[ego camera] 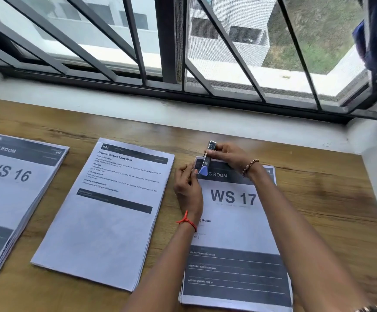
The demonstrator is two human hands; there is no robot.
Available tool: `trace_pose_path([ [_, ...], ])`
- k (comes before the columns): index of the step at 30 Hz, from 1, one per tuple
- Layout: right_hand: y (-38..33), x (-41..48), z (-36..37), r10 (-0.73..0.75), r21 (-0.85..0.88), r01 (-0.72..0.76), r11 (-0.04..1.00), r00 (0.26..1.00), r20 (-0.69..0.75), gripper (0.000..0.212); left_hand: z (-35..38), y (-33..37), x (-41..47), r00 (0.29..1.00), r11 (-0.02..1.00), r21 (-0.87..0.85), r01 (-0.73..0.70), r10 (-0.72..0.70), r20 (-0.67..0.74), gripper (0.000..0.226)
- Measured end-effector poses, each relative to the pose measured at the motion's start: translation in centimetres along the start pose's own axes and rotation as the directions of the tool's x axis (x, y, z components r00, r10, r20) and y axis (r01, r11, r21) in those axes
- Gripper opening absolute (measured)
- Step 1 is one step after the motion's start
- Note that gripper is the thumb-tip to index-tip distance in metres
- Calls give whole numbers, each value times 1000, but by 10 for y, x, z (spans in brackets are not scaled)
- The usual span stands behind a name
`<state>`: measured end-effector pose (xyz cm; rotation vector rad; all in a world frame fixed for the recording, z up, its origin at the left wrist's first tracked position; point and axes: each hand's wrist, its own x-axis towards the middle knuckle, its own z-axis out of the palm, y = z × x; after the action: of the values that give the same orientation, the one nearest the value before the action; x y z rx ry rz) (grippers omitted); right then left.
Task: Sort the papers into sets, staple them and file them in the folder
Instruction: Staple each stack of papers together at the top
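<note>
Desk (318,188); stapler (208,157) lengthwise toward window (228,52)

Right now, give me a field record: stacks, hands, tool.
surface: wooden desk
left stack: WS 16 set
middle stack: Sesame Paste Drink set
right stack: WS 17 set
right hand: grips stapler at WS 17 set's top-left corner
left hand: holds that set's left edge
folder: not in view

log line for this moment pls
step: stapling | right hand: holds stapler at WS 17 set top-left corner | left hand: holds that corner | others: WS 16 set, middle set
</note>
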<state>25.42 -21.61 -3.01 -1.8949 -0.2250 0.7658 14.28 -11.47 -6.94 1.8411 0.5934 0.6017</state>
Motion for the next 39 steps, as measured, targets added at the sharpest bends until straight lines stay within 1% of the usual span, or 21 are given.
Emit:
trace_pose_path([
  [2, -2, -1, 0, 2, 14, -3, 1000, 999, 37, 7, 0, 0, 0, 1000, 1000, 5, -14, 14, 0, 27],
  [4, -4, -2, 2, -18, 14, 17, 1000, 998, 65, 19, -1, 0, 0, 999, 999, 21, -34, 34, -3, 26],
  [5, -4, -2, 3, -27, 11, 26, 1000, 997, 74, 20, -1, 1, 0, 999, 999, 30, -38, 39, -6, 26],
  [7, -2, -1, 4, -42, 20, 41, 999, 995, 91, 16, -2, 3, -1, 1000, 999, 24, -31, 31, 1, 24],
  [9, 0, 2, 4, -44, 23, 42, 999, 995, 92, 17, -4, 8, -3, 999, 1000, -12, -7, 7, 41, 25],
  [11, 0, 3, 4, -48, 44, 44, 998, 993, 110, 18, -4, 9, -3, 993, 1000, -24, 6, -3, 115, 29],
  [14, -2, 2, 2, -59, 75, 49, 996, 989, 138, 22, -8, 1, 1, 970, 1000, 28, -9, 2, 243, 27],
  [16, -4, 2, 0, -64, 85, 51, 995, 986, 156, 23, -15, -1, 8, 925, 997, -17, 69, -57, 375, 26],
  [18, -7, 1, 0, -66, 74, 54, 996, 984, 165, 24, -22, 4, 16, 864, 983, -65, 169, -116, 490, 23],
  [20, -10, 2, 2, -61, 61, 52, 997, 985, 161, 24, -26, 11, 24, 834, 981, -29, 191, -146, 532, 17],
  [24, -10, 4, 5, -52, 67, 44, 997, 990, 131, 26, -25, 30, 31, 830, 982, 122, 145, -188, 525, 11],
  [26, -8, 6, 7, -54, 73, 47, 996, 994, 99, 27, -23, 36, 32, 842, 971, 210, 117, -209, 498, 14],
  [28, -6, 7, 9, -61, 84, 57, 995, 997, 51, 28, -20, 38, 30, 858, 957, 262, 126, -237, 456, 13],
  [31, -3, 7, 12, -74, 98, 74, 992, 997, 1, 28, -15, 37, 28, 872, 951, 256, 174, -270, 408, 10],
  [34, -2, 7, 13, -77, 127, 77, 989, 997, -11, 27, -13, 35, 27, 872, 934, 320, 158, -284, 398, 18],
  [39, 1, 7, 16, -96, 138, 104, 985, 993, -65, 27, -10, 36, 25, 889, 942, 288, 170, -272, 367, 17],
])
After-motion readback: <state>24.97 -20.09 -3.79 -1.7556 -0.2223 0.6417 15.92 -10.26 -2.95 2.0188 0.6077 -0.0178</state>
